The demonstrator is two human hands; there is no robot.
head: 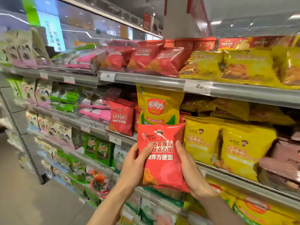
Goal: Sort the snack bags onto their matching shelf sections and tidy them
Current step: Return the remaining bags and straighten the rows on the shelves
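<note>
At the lower centre of the frame, my left hand (135,164) and right hand (191,168) curl round a red snack bag (162,153), upright before the middle shelf (243,177), overlapping a yellow bag (158,106).

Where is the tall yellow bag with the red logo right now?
In the head view, the tall yellow bag stands upright on the middle shelf, centre frame, directly behind the red bag held in both hands, with another red bag to its left.
</note>
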